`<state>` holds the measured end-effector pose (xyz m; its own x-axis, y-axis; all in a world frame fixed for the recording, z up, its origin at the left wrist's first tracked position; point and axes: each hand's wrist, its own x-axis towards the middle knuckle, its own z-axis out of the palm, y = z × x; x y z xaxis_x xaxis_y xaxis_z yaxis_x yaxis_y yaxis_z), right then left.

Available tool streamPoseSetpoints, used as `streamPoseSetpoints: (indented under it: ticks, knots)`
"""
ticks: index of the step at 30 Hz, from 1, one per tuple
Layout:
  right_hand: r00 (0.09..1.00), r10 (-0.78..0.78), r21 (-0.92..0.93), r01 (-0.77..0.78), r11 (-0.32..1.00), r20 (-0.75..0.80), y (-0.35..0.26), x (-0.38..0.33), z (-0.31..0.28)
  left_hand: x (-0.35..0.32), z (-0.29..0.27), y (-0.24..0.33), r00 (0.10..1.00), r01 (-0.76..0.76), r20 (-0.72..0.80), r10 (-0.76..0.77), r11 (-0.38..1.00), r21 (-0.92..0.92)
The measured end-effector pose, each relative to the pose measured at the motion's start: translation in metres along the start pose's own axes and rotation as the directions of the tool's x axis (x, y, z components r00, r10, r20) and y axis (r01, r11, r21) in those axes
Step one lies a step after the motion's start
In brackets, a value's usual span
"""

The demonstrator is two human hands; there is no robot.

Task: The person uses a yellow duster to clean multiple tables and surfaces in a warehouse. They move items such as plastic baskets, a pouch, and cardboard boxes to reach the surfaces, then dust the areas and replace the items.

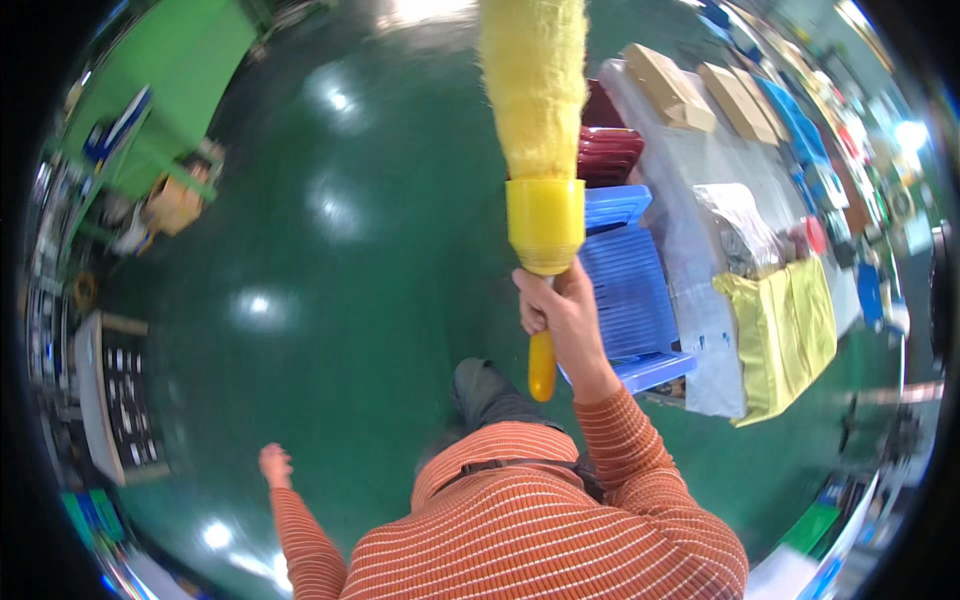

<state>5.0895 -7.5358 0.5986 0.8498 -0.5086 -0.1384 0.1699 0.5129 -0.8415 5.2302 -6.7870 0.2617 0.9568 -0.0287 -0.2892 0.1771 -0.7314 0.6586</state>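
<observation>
My right hand (565, 305) is closed around the yellow handle (541, 368) of a fluffy yellow duster (535, 90), just below its yellow plastic collar (546, 220). The duster stands upright in front of me, its fluffy head reaching the top edge of the view. Down at my left side, my left hand (275, 464) hangs over the floor, fingers loosely bent and partly apart, with nothing seen in it.
To my right are blue plastic trays (630, 290) and dark red trays (610, 155). Beside them a covered table (710, 180) bears cardboard boxes (668, 88) and a yellow-green cloth (785, 330). A green workbench (170, 80) stands far left, and a pale-framed case (95, 400) nearer left.
</observation>
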Motion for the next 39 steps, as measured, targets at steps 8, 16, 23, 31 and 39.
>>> streamPoseSetpoints:
  ticks: [8, 16, 23, 31, 39]
  knots:
    - [0.906, -0.193, -0.122, 0.158, 0.98, -0.377, 0.014, 0.185, 0.033, 0.306, 0.041, 0.403, 0.978, -0.205, -0.095, 0.184, 0.796, -0.57]
    - [0.963, -0.119, 0.098, 0.147, 0.984, -0.243, -0.031, 0.449, 0.142, 0.427, 0.189, 0.287, 0.778, 0.021, 0.549, -0.306, 0.885, 0.464]
    - [0.877, -0.323, -0.167, 0.28, 0.945, -0.356, -0.089, 0.66, 0.117, 0.713, 0.242, 0.441, 0.738, -0.185, 0.601, -0.305, 0.766, 0.616]
    - [0.533, -0.374, -0.211, 0.342, 0.916, -0.759, -0.168, 0.781, 0.048, 1.171, 0.288, 0.857, 0.681, -0.662, 0.622, 0.387, 0.688, 0.297]
    - [0.033, -0.517, -0.41, 0.568, 0.714, -0.856, -0.273, 0.844, -0.121, 1.071, 0.572, 1.339, 0.492, -0.616, 0.526, 0.693, 0.705, -0.353]
